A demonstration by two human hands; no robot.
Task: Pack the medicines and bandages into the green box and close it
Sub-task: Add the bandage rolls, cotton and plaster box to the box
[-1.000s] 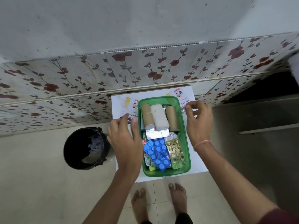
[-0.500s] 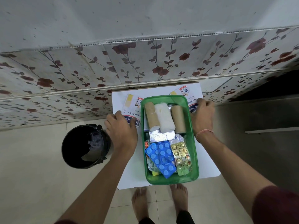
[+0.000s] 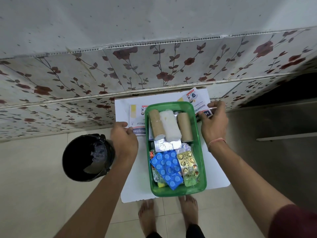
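A: What is hard to make out here?

B: Both plaster packets run under the rim of the green box (image 3: 175, 190), so their print is cut off. The left plaster packet (image 3: 137, 117) shows part of a brand word; the right plaster packet (image 3: 197, 102) reads only "WASHPRO". Under the blister strips lie more foil packs, too crowded to count.

A: And the hands?

B: The left hand (image 3: 124, 140) has its fingers curled onto the near corner of the left packet; I cannot tell whether it pinches or only presses. The right hand (image 3: 214, 122) has thumb and fingers closed on the edge of the right packet.

A: Materials and shapes?

B: The box is translucent green plastic, a rounded rectangle, open on top, standing on a white tabletop (image 3: 133, 186). Inside at the far end lie three rolls side by side: two brown bandage rolls (image 3: 156, 123) flanking one white gauze roll (image 3: 169, 125). Nearer, a silvery foil strip (image 3: 167, 146), one blue blister strip (image 3: 167, 168) and one gold blister strip (image 3: 187, 166).

A: Anything beside it?

B: A round black bin (image 3: 86, 157) on the tiled floor, to the left.
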